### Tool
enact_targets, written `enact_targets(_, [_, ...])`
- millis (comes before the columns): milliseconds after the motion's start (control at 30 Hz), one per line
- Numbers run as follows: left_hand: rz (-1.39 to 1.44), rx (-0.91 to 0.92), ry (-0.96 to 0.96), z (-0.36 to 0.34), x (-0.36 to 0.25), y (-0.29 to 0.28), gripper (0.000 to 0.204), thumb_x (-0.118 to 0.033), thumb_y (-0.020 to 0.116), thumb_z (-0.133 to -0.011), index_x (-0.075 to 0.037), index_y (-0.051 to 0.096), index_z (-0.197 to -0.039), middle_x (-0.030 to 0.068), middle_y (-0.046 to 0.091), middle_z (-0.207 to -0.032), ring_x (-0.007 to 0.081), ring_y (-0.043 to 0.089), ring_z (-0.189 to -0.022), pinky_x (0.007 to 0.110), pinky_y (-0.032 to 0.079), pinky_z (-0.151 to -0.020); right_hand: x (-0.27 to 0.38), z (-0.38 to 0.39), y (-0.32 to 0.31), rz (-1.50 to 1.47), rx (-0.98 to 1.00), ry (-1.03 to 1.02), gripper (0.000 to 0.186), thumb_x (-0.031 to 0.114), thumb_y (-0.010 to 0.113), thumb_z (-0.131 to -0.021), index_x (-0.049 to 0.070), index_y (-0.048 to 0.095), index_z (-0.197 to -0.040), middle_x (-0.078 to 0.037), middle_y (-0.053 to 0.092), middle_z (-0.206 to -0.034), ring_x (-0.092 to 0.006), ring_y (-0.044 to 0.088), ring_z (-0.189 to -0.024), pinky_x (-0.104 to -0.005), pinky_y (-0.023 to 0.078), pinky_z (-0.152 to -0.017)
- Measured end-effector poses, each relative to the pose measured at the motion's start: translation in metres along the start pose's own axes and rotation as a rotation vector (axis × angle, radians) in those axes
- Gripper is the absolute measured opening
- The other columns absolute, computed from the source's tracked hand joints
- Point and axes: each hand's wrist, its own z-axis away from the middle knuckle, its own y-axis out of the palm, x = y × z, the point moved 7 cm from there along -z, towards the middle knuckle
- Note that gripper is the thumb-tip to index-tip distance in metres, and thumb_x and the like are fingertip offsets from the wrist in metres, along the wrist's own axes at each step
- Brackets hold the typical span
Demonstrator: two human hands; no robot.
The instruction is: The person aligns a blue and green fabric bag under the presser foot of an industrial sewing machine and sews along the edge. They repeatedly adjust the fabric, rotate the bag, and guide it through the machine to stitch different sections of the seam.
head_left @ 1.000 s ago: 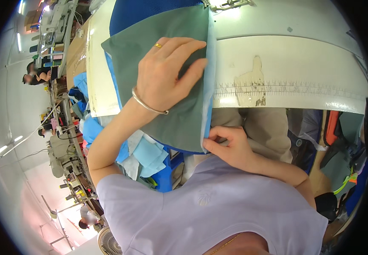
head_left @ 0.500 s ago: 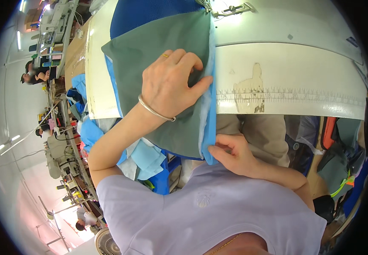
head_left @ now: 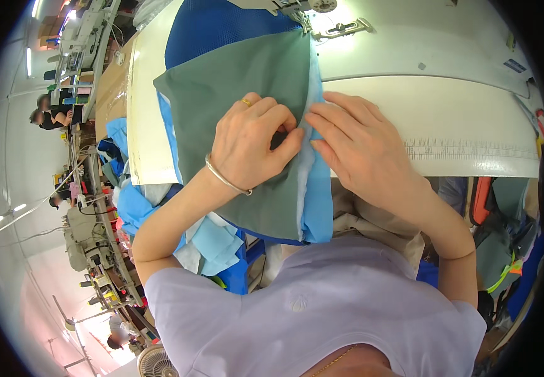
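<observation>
Layered fabric, with a grey-green top piece (head_left: 240,75), blue mesh (head_left: 221,25) and a pale padded, light-blue edge (head_left: 317,210), lies under the metal presser foot (head_left: 304,25) on the sewing table. My left hand (head_left: 250,135) is closed on the grey fabric near its right edge, fingers curled, thumb toward the seam. My right hand (head_left: 360,144) rests beside it with fingers stretched over the light-blue edge, fingertips touching the layers.
A white table (head_left: 467,119) with a printed ruler bears the machine bed. Fabric scraps (head_left: 215,245) hang below at left. Co-workers (head_left: 52,113) sit at machines along the far left, near a fan (head_left: 155,362). Grey and red fabric pieces (head_left: 492,207) lie at right.
My right hand has risen from the lower fabric edge to beside my left hand. My left hand has moved down slightly, fingers more curled. More of the light-blue layer shows along the edge.
</observation>
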Motion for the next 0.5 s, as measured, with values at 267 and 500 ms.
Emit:
enact_targets(267, [0.050,0.024,0.045,-0.001,-0.002,-0.011,0.011,-0.005,0.071,-0.075,-0.003,0.062,-0.080,0.0110,0.067,-0.093,0.0317,0.061,-0.084,0.040,0.049,-0.075,0.009,0.004,0.005,0.099,0.076,-0.050,0.031,0.019,0.072,-0.083,0.002,0.068,-0.109,-0.013,0.062,-0.112,-0.0283,0.057,-0.115,-0.0421,0.045,-0.102])
enact_targets(500, [0.099,-0.090,0.230,-0.007,-0.010,-0.010,0.012,-0.005,0.068,-0.079,-0.001,0.057,-0.083,0.0204,0.065,-0.125,0.0429,0.059,-0.118,0.049,0.047,-0.100,0.012,0.003,0.008,0.160,0.104,-0.095,0.029,0.019,0.069,-0.084,0.000,0.067,-0.105,-0.015,0.061,-0.113,-0.0305,0.056,-0.115,-0.0441,0.045,-0.103])
